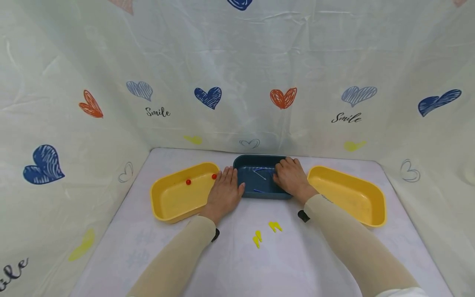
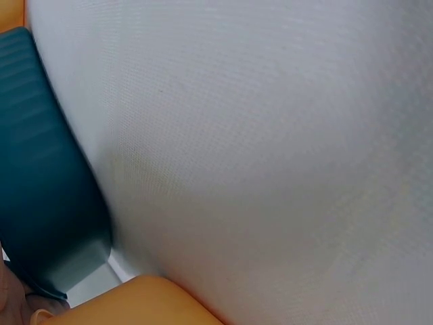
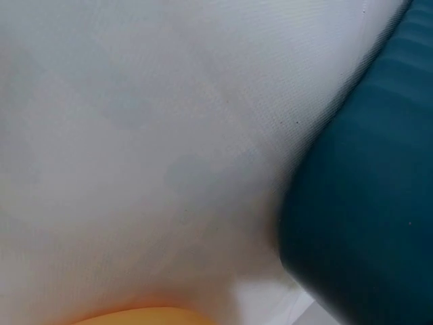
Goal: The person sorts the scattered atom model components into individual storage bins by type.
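Note:
A dark teal tray (image 1: 256, 196) stands at the back middle of the table, holding several thin blue sticks (image 1: 259, 191). My left hand (image 1: 225, 192) lies along its left end with straight fingers, the thumb near the rim. At the right end, my right hand (image 1: 292, 176) grips the rim with curled fingers and the thumb on the inner side; its fingertips are partly hidden. Each wrist view shows mainly the tray's outer wall (image 2: 47, 156) (image 3: 365, 183), with the hands mostly out of sight.
A yellow tray (image 1: 163, 202) on the left holds two small red round pieces (image 1: 188, 182). Another yellow tray (image 1: 378, 206) stands on the right. Small yellow tapered pieces (image 1: 275, 226) lie on the white table in front. A printed cloth (image 1: 245, 57) hangs behind and around the table.

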The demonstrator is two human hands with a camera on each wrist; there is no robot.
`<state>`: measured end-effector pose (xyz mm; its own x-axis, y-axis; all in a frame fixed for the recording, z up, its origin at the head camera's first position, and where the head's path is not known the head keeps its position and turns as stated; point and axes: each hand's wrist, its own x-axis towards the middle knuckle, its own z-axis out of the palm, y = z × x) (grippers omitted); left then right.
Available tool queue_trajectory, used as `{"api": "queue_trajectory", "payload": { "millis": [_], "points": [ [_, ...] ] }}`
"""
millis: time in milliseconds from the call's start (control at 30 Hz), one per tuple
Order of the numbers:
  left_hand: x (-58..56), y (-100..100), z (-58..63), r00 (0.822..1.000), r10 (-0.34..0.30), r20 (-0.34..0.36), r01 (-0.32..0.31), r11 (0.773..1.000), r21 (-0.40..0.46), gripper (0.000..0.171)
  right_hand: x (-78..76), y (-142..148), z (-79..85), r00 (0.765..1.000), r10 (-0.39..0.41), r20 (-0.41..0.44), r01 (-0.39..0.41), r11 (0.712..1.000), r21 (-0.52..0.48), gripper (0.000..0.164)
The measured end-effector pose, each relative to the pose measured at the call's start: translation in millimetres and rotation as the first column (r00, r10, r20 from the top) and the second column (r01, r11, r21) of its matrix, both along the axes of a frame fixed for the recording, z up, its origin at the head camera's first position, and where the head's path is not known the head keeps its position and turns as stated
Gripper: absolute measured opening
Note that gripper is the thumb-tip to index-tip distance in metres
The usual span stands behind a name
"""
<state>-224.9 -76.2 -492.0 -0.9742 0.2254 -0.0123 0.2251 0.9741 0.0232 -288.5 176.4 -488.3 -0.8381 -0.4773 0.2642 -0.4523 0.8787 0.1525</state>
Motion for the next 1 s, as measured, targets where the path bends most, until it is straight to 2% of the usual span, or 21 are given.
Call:
{"api": "queue_trajectory", "payload": {
  "millis": [600,1000],
  "points": [
    [0.2,0,0.5,1.000,-0.015,-0.022,0.015,1.000,-0.012,0.070,4.3,1,-3.0,0.999,-0.016,-0.045,0.014,0.999,-0.045,0.026],
    [1.5,1,0.2,1.000,-0.010,-0.018,0.010,1.000,-0.013,0.070,20.4,-1,6.0,0.998,-0.023,-0.067,0.016,0.994,-0.106,0.032]
  ]
}}
